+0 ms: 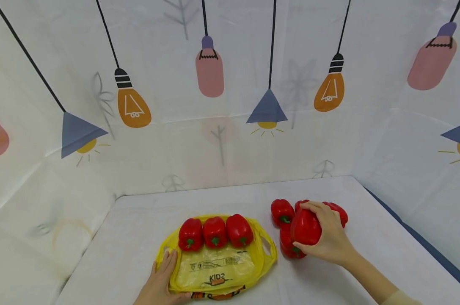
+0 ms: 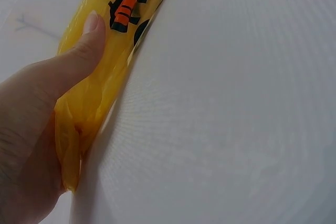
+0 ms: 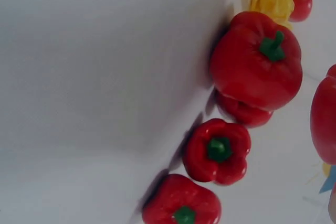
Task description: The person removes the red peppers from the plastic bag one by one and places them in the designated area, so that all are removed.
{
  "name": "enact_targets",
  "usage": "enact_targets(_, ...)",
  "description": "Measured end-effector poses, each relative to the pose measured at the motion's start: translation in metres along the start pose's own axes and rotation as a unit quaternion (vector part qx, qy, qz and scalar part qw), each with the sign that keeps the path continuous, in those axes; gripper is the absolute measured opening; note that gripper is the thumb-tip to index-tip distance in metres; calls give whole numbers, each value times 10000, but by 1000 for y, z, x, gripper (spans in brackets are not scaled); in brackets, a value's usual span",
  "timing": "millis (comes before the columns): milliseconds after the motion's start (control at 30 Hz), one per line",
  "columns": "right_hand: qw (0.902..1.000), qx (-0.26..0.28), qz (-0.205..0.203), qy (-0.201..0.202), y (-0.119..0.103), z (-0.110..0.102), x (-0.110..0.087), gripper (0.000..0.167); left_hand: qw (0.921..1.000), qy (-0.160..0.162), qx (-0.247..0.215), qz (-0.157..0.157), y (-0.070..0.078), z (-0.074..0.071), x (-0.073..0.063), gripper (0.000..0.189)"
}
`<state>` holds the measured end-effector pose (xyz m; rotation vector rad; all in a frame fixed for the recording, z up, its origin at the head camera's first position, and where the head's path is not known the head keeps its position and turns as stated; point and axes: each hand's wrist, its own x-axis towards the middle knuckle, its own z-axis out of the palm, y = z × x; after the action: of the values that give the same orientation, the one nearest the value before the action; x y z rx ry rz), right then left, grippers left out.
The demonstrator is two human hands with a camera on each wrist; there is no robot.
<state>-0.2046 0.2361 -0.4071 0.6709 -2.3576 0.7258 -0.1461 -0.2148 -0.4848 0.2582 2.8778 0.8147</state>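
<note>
A yellow plastic bag (image 1: 214,271) with printed marks lies on the table. Three red bell peppers (image 1: 215,232) sit in a row along its far part. My left hand (image 1: 160,279) rests against the bag's near left edge, fingers along the side and thumb over its front; the thumb (image 2: 79,56) shows in the left wrist view. To the right of the bag, my right hand (image 1: 331,237) grips a red bell pepper (image 1: 305,228) above several others. That held pepper (image 3: 325,119) is cut off at the right wrist view's edge.
Around the right hand lie several more red bell peppers (image 1: 282,212), partly hidden by the hand and the held one. The white table (image 1: 138,220) meets a patterned cloth backdrop (image 1: 222,156) behind. The bag's looped handle (image 1: 269,250) spreads toward the peppers.
</note>
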Motion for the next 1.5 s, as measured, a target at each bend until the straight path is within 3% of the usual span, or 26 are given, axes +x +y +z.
enact_targets(300, 9999, -146, -76, -12, 15, -8, -8, 101, 10000, 6, 26, -2, 0, 0, 0, 119)
enact_targets(667, 9984, -418, 144, -349, 40, -12, -20, 96, 10000, 41, 53, -23, 0, 0, -1, 120)
enact_targets(867, 9956, -215, 355, -838, 52, -10, -27, 97, 10000, 50, 33, -39, 0, 1, -1, 120)
enact_targets(1100, 9805, 249, 966, -1690, 60, -4, -38, 90, 10000, 21, -6, -53, 3, 0, -1, 120)
enact_targets(1367, 9772, 172, 895, -1920, 58, -3, -40, 91, 10000, -1, -26, -65, 4, -1, -2, 119)
enact_targets(1500, 9797, 138, 808, -1828, 56, -4, -37, 94, 10000, -7, -41, -80, 5, -2, -2, 119)
